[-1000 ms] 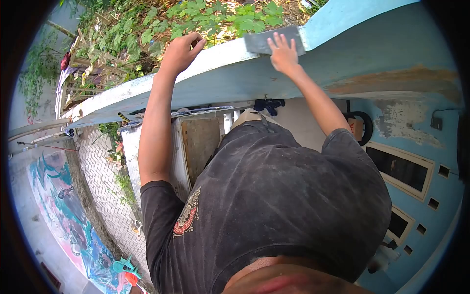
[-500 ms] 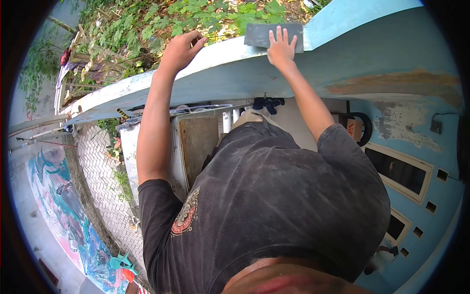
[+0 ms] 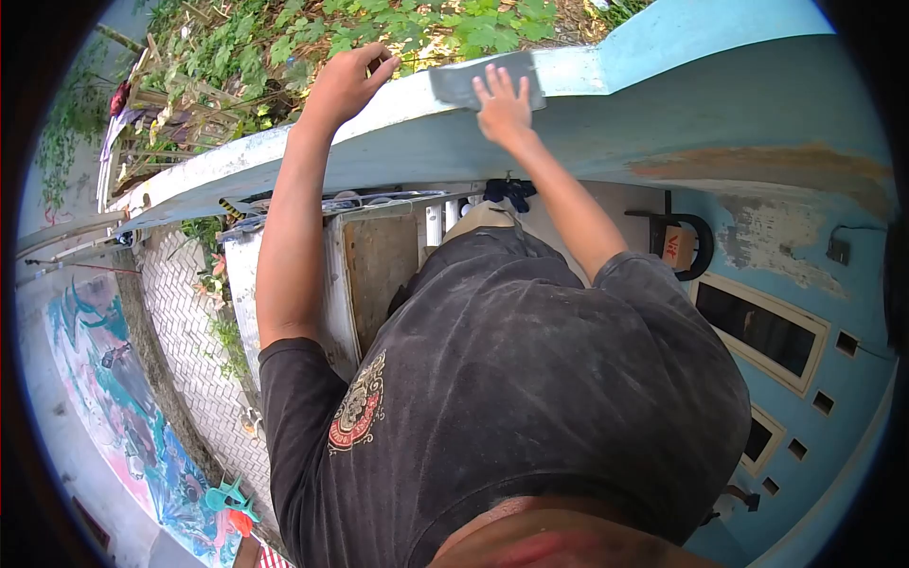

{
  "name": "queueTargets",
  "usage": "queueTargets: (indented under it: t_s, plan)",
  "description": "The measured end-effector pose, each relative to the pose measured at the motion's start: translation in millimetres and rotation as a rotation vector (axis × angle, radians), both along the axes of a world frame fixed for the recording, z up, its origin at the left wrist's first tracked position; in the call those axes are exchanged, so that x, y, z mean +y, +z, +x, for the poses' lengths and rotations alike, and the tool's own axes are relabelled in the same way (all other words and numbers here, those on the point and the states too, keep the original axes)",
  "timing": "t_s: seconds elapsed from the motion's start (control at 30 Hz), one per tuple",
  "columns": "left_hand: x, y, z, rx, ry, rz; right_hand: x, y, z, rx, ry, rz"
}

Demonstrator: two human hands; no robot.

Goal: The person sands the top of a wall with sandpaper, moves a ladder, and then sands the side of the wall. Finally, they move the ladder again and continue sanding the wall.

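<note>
My right hand (image 3: 505, 109) lies with spread fingers on a dark grey sheet of sandpaper (image 3: 454, 86), pressing it onto the top edge of a light blue and white wall (image 3: 398, 114). One end of the sheet reaches slightly past the near side of the ledge. Farther left, my left hand (image 3: 346, 87) is above the same wall top, its fingers loosely curled in and the thumb pointing right. Nothing shows in that hand. The ledge's paint looks worn and whitish between the two hands.
Green plants (image 3: 426, 28) grow beyond the wall. Below my left arm stands a wooden board structure (image 3: 379, 275). A dark blue cloth (image 3: 509, 193) hangs low by the wall. Brown and bare patches mark the blue wall at right, near a box (image 3: 678, 248).
My right hand has slid the sandpaper leftward along the wall top, closer to my left hand. My left hand keeps its curled pose, with only a small shift of the view.
</note>
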State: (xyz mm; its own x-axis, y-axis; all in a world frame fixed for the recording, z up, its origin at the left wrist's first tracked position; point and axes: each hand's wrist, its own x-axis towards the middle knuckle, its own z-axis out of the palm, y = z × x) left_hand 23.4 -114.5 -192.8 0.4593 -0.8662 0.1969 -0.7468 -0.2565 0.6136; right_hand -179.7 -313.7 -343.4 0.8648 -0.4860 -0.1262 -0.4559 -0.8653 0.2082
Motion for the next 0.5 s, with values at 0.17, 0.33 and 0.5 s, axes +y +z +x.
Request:
queueTargets:
  t_s: [0.17, 0.33, 0.5]
  plan:
    - [2, -1, 1, 0.007, 0.027, 0.041, -10, -8, 6, 0.014, 0.073, 0.056]
    - [6, -8, 5, -0.055, 0.009, -0.021, -88, 25, -15, -0.125, -0.155, -0.158]
    - [4, -1, 4, -0.039, 0.001, -0.027, 43, -24, 29, 0.040, 0.120, 0.060]
